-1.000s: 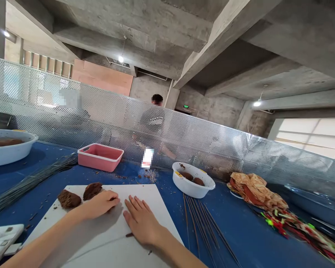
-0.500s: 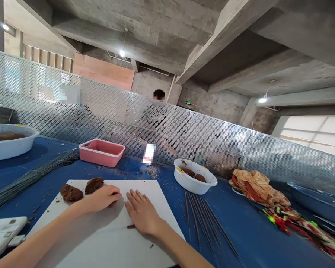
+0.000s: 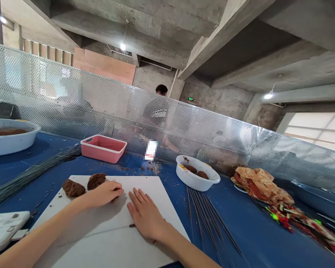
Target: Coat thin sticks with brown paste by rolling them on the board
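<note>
My right hand [image 3: 146, 216] lies flat, fingers stretched out, on a white board [image 3: 106, 247]. Under its palm is a thin brown roll [image 3: 132, 225]; only a short end sticks out at the left. From that end a thin, blurred wire-like line [image 3: 100, 232] runs left across the board. My left hand [image 3: 111, 191] is curled closed above the board, and what it may hold is hidden. Close behind the left wrist, two dark brown clay-like lumps [image 3: 73, 188] sit on the board's far left corner.
A pink basket [image 3: 103, 149] and a white basin [image 3: 197, 175] with brown lumps stand behind the board. Thin wires lie left [image 3: 33, 173]; brown-coated sticks [image 3: 203, 208] lie right. A white device [image 3: 7, 229] is at left. Beyond the perforated screen [image 3: 114, 102] are other people.
My right hand has shifted slightly right and toward me over the roll, and the blurred line shows more clearly. The left hand stays curled. The whole view has shifted slightly.
</note>
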Demonstrator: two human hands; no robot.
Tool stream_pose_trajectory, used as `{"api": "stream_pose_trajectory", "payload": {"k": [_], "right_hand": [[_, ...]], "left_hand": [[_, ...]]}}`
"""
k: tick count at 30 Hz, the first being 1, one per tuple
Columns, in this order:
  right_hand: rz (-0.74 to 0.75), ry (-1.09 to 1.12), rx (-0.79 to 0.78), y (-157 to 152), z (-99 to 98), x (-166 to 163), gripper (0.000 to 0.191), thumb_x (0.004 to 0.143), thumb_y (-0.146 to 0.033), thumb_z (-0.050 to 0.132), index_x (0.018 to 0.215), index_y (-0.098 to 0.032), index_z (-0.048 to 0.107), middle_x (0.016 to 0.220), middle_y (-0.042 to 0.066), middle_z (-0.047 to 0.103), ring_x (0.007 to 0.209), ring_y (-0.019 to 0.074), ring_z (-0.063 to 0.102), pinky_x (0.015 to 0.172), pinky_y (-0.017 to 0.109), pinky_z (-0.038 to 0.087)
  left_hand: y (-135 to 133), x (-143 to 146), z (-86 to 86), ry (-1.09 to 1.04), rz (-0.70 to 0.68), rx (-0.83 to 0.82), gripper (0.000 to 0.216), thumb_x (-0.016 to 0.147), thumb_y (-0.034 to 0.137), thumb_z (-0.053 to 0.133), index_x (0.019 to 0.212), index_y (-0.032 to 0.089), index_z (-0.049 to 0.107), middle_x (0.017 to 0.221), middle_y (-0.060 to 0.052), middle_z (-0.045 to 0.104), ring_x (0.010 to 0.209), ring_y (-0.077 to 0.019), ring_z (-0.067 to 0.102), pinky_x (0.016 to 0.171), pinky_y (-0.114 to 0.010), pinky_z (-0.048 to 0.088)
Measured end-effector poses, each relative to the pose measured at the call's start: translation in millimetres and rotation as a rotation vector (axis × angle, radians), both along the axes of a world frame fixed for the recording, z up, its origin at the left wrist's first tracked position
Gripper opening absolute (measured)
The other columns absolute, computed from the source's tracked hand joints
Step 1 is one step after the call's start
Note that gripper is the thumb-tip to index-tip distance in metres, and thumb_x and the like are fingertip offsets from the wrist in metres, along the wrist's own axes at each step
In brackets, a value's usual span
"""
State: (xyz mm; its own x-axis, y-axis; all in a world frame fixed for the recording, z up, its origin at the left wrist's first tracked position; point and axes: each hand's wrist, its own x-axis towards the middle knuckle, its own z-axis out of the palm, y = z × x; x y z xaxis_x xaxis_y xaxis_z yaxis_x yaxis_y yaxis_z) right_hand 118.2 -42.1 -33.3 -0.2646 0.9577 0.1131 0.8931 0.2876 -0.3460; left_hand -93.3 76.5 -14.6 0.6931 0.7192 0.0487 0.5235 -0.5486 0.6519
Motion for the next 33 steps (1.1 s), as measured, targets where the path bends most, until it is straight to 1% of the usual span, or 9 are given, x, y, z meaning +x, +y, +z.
{"api": "stream_pose_trajectory", "payload": {"k": [4,8,11,15,20,23,26,29,33], "right_hand": [[-0.003,0.002,-0.011,-37,-1.3,-3,0.061,0.108,-0.052,0.027,0.164,-0.026,0.033,0.17,0.0,0.02,0.158,0.0271,0.019,0.13,0.05,0.021],[0.004,0.0,-0.021,-44,0.5,-4,0.06,0.108,-0.052,0.029,0.163,-0.028,0.033,0.17,0.0,0.021,0.158,0.0279,0.02,0.13,0.051,0.02],[0.029,-0.019,-0.012,-28,5.2,-4,0.057,0.11,-0.05,0.024,0.162,-0.03,0.035,0.17,-0.001,0.025,0.158,0.0263,0.021,0.129,0.055,0.017],[0.031,-0.036,-0.021,14,8.4,0,0.057,0.111,-0.052,0.019,0.162,-0.033,0.035,0.17,0.0,0.026,0.159,0.0235,0.019,0.128,0.056,0.015],[-0.009,-0.025,-0.12,66,11.2,2,0.061,0.11,-0.055,0.019,0.163,-0.028,0.033,0.171,0.004,0.024,0.16,0.0235,0.015,0.128,0.057,0.011],[-0.03,-0.029,-0.142,74,9.3,-3,0.065,0.109,-0.055,0.016,0.164,-0.023,0.03,0.172,0.007,0.021,0.16,0.0254,0.014,0.128,0.057,0.011],[-0.041,-0.022,-0.052,59,2.4,-12,0.068,0.109,-0.057,0.018,0.164,-0.02,0.03,0.172,0.009,0.02,0.16,0.0274,0.014,0.128,0.055,0.013],[-0.007,-0.017,0.0,29,-3.9,-19,0.066,0.109,-0.056,0.017,0.164,-0.02,0.031,0.172,0.009,0.02,0.16,0.0268,0.015,0.128,0.054,0.016],[0.038,-0.027,0.032,-11,-5.6,-25,0.065,0.109,-0.054,0.019,0.164,-0.021,0.03,0.171,0.008,0.021,0.159,0.028,0.017,0.128,0.054,0.02]], "left_hand": [[-1,-1,1.0,-0.016,0.007,-0.01,0.044,0.096,0.051,0.044,0.063,0.022,0.05,0.062,-0.003,0.063,0.063,-0.0181,0.055,0.065,-0.031,0.04],[0,-2,3.1,-0.061,0.012,-0.118,0.042,0.094,0.053,0.046,0.066,0.022,0.051,0.064,-0.003,0.063,0.057,-0.0162,0.051,0.058,-0.031,0.039],[2,-3,2.9,-0.072,0.03,-0.199,0.044,0.092,0.058,0.047,0.068,0.021,0.053,0.065,-0.003,0.064,0.053,-0.0154,0.049,0.053,-0.03,0.037],[4,-5,1.4,-0.077,0.029,-0.208,0.048,0.091,0.063,0.048,0.068,0.022,0.052,0.063,-0.002,0.061,0.051,-0.0148,0.048,0.052,-0.03,0.038],[4,-6,2.3,-0.074,0.039,-0.222,0.046,0.09,0.063,0.049,0.069,0.022,0.049,0.062,-0.001,0.06,0.05,-0.0143,0.048,0.051,-0.03,0.039],[4,-6,2.8,-0.067,0.027,-0.209,0.044,0.091,0.061,0.049,0.068,0.022,0.049,0.063,0.0,0.06,0.05,-0.0148,0.049,0.052,-0.03,0.039],[5,-7,0.7,-0.069,0.022,-0.193,0.043,0.091,0.06,0.049,0.068,0.023,0.049,0.063,0.0,0.059,0.051,-0.0151,0.049,0.052,-0.029,0.038],[6,-6,-2.0,-0.076,0.033,-0.178,0.043,0.09,0.06,0.05,0.068,0.023,0.049,0.063,-0.001,0.058,0.052,-0.0158,0.051,0.052,-0.029,0.038],[6,-6,-0.7,-0.074,0.024,-0.188,0.044,0.09,0.059,0.049,0.066,0.022,0.05,0.064,-0.004,0.063,0.052,-0.0165,0.052,0.052,-0.03,0.038]]}}
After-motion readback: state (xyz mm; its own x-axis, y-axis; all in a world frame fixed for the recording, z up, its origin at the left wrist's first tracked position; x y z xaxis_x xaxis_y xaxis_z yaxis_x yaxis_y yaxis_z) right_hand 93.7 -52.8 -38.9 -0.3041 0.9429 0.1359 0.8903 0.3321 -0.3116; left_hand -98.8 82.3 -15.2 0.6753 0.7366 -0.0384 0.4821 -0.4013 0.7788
